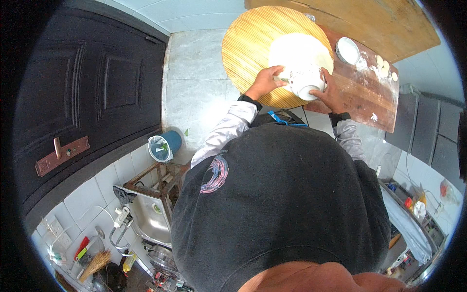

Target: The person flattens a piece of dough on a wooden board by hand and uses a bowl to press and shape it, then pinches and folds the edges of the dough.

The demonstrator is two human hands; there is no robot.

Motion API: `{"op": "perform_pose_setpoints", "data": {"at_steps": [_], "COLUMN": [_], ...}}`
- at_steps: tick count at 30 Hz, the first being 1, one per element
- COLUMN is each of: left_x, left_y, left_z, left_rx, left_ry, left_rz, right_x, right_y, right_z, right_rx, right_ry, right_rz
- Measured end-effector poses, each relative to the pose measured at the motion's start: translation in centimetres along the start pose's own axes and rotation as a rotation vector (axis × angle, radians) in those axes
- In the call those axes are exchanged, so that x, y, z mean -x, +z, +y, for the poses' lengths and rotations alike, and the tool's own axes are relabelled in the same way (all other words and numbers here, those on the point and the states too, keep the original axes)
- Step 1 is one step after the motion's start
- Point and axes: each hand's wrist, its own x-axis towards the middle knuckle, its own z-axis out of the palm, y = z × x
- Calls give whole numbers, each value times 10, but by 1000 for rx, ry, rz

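Note:
Both hands hold a white bowl [309, 78] with a small printed pattern. The bowl is tilted, its foot ring facing me. My left hand [268, 82] grips its left side and my right hand [331, 91] its right side near the foot. Behind and partly under the bowl is a large pale round piece [297, 49], too bright to tell what it is. It rests on a round yellow mat of parallel stalks [244, 43]. Whether anything is inside the bowl cannot be seen.
To the right, a floured wooden board [357, 91] carries a bowl of white powder [347, 51] and several small dough pieces [383, 65]. A blue bin [169, 144] stands on the floor at left, near a steel sink [149, 215] and dark door [91, 76].

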Motion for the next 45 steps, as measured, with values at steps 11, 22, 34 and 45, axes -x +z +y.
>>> {"op": "perform_pose_setpoints", "data": {"at_steps": [11,22,34,45], "left_x": [-32,-42,49,50], "left_y": [19,7,-64,-89], "left_z": [72,60,-51,-81], "left_rx": [-527,-474,487,632], "left_ry": [209,204,-912,-691], "left_rz": [-243,-231,714,460], "right_x": [7,-1,9,12], "right_y": [-10,6,3,-8], "right_z": [-5,5,2,-14], "right_rx": [-44,0,-9,-75], "right_ry": [29,-62,-39,-24], "right_rz": [-20,92,151,38]}}
